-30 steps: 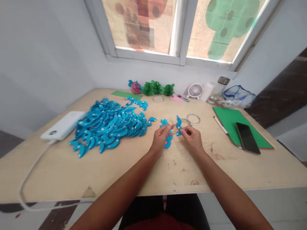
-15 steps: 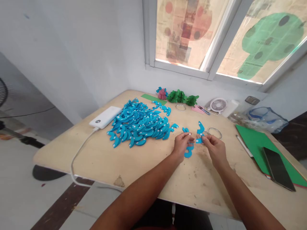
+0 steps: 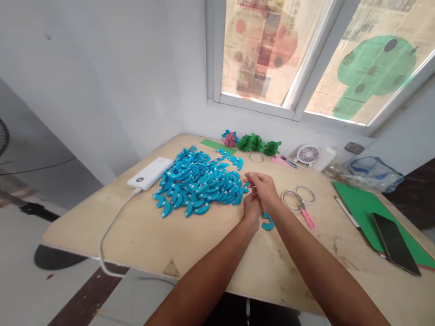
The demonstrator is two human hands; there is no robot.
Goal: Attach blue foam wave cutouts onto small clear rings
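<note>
My left hand is closed just above the table, right of a heap of blue curved cut-outs bearing small white squares. My right hand crosses over it, fingers bent together and pointing left, close to the heap's right edge. What either hand holds is hidden; a tiny white bit shows between them. One blue C-shaped cut-out lies beside my left wrist, partly covered by my right arm. A pink-handled tool rests against a metal ring to the right.
A white power bank with a cable stands left of the heap. Along the back are green paper shapes and a small fan. On the right lie a green sheet, a pen and a dark phone.
My right hand has moved left from the rings and now overlaps my left hand. The blue piece it held is out of sight. The pink-handled tool has come into view.
</note>
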